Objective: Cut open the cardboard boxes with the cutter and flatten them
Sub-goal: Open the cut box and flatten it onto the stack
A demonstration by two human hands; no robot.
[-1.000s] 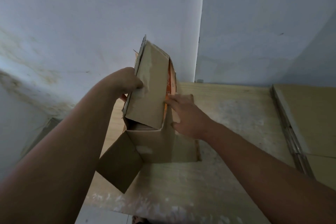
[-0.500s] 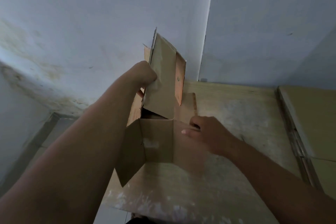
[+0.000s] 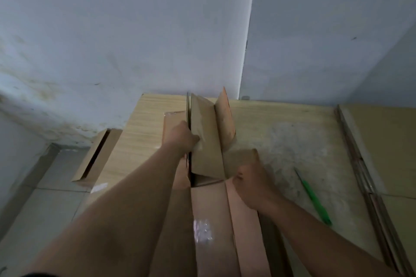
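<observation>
A brown cardboard box (image 3: 210,204), cut open, lies stretched along the wooden table (image 3: 281,132) toward me. Its far panels (image 3: 206,139) still stand up in a narrow fold. My left hand (image 3: 181,136) grips the left edge of those upright panels. My right hand (image 3: 252,181) presses on the right flap beside the fold, fingers curled on the cardboard. A green cutter (image 3: 314,198) lies alone on the table to the right of my right hand, in neither hand.
Flattened cardboard sheets (image 3: 382,153) are stacked at the table's right side. Another cardboard piece (image 3: 96,156) leans off the table's left edge above the tiled floor (image 3: 45,209). Walls meet in a corner right behind the table.
The box has dropped from upright to lying along the table. My left hand came down with its far panels; my right hand slid toward me along the right flap. The view tilted down, showing the cutter.
</observation>
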